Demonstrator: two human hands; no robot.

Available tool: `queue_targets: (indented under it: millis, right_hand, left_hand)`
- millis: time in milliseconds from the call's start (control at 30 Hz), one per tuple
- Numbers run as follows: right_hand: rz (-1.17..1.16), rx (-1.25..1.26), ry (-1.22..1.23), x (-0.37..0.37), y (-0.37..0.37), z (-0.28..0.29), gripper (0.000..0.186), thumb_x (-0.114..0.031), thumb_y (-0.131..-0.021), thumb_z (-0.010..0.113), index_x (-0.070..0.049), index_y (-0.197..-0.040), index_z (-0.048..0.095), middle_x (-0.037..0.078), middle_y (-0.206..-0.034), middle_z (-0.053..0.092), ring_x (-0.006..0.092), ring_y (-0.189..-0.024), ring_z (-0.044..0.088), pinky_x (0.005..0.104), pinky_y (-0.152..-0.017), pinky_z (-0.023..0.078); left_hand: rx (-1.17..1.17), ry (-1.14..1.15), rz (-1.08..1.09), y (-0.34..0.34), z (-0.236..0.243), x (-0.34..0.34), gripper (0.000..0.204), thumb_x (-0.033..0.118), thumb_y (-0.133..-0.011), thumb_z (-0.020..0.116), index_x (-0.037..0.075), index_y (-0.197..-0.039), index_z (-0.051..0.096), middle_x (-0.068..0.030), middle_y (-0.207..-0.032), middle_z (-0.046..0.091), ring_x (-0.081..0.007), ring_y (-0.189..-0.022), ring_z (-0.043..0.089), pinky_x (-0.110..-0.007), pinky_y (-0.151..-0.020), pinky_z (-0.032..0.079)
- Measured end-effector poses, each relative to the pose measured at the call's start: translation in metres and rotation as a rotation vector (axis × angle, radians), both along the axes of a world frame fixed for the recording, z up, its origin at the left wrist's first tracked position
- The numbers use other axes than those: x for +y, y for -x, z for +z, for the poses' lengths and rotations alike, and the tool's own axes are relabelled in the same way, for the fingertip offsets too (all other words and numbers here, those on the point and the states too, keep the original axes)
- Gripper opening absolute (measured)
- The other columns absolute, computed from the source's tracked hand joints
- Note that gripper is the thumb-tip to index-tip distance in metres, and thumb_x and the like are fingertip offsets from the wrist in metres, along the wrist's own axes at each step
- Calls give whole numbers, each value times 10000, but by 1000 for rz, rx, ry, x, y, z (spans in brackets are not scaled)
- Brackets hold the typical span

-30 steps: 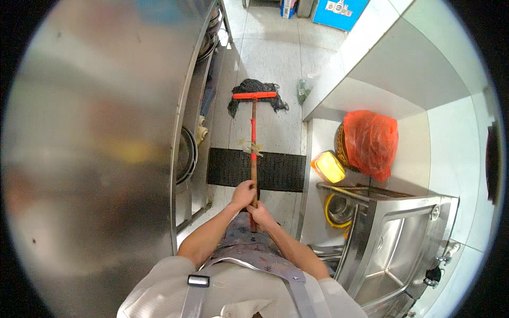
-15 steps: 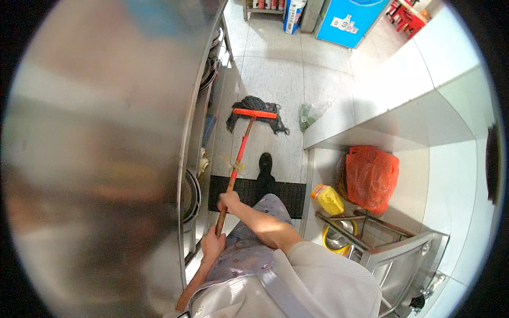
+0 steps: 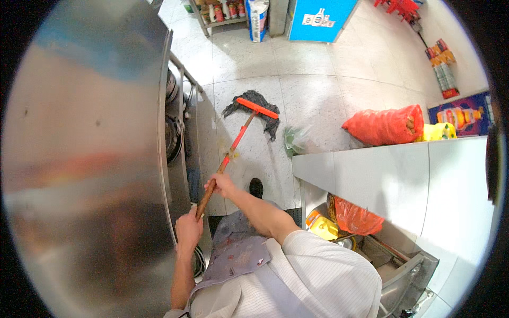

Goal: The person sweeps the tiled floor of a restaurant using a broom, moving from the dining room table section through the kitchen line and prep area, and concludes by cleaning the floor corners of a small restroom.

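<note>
My right hand (image 3: 219,184) is closed around the wooden, red-banded handle (image 3: 236,141) of a mop, and my left hand (image 3: 189,227) grips it lower down, beside the steel counter (image 3: 90,159). The handle slants up and away to a red crossbar (image 3: 246,103) over the dark stringy mop head (image 3: 261,129), which lies on the pale tiled floor (image 3: 305,69). A green plastic bag (image 3: 294,140) lies to its right. My dark shoe (image 3: 256,188) shows beyond my patterned apron.
Racks of pans (image 3: 172,138) line the left. At right are a white ledge (image 3: 371,169), red sack (image 3: 384,124), yellow container (image 3: 321,226), orange bag (image 3: 355,214) and steel sink (image 3: 397,283). Ahead stand a blue box (image 3: 315,26), white-and-blue sack (image 3: 257,21) and shelf of bottles (image 3: 222,10).
I have moved forward along the aisle, showing more floor and the red sack. The mop handle has swung into a slant, my hands shifting left with the right one now above the left.
</note>
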State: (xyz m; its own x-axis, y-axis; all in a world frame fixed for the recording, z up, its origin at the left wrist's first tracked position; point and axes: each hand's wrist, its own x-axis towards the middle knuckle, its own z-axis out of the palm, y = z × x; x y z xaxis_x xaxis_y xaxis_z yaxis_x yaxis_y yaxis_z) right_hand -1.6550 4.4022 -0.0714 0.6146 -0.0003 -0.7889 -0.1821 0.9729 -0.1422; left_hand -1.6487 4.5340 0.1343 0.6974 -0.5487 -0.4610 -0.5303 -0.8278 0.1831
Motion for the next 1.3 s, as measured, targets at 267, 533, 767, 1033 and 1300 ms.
queue_targets:
  millis: [267, 533, 767, 1033, 1300]
  right_hand:
    - [-204, 21, 31, -197, -32, -6, 197, -124, -926, 481, 68, -966, 459, 183, -839, 587, 332, -748, 646, 482, -704, 571]
    - [-605, 113, 42, -375, -40, -49, 145, -107, -879, 531, 25, -919, 488, 150, -741, 591, 313, -670, 647, 464, -621, 568]
    - [-779, 227, 114, -539, -1, -57, 94, -108, -855, 564, -20, -855, 529, 102, -714, 585, 256, -629, 618, 425, -596, 557]
    - [-874, -132, 121, -650, 26, -26, 139, -190, -884, 577, -60, -835, 591, 58, -781, 624, 179, -699, 613, 310, -602, 507]
    - [-1021, -110, 157, -817, 74, -65, 196, -215, -918, 497, -83, -995, 620, 49, -898, 625, 174, -776, 605, 306, -629, 494]
  left_hand:
    - [-55, 12, -380, -76, -20, -189, 255, 133, -811, 640, 27, -1035, 583, -179, -774, 640, -367, -704, 632, -466, -623, 501]
    - [26, 73, -654, -134, -62, -389, 160, 149, -799, 597, 38, -915, 590, -193, -733, 628, -401, -674, 612, -504, -623, 482]
    - [92, 124, -897, -111, -78, -593, 133, 113, -807, 556, -1, -863, 592, -233, -750, 646, -409, -691, 639, -503, -630, 507]
    - [104, 209, -948, -69, -107, -772, 248, 225, -836, 542, 10, -766, 644, -204, -750, 648, -405, -690, 628, -494, -653, 505]
    - [70, 625, -1089, -6, -160, -953, 198, 223, -851, 583, 43, -818, 659, -119, -859, 663, -319, -852, 616, -445, -732, 494]
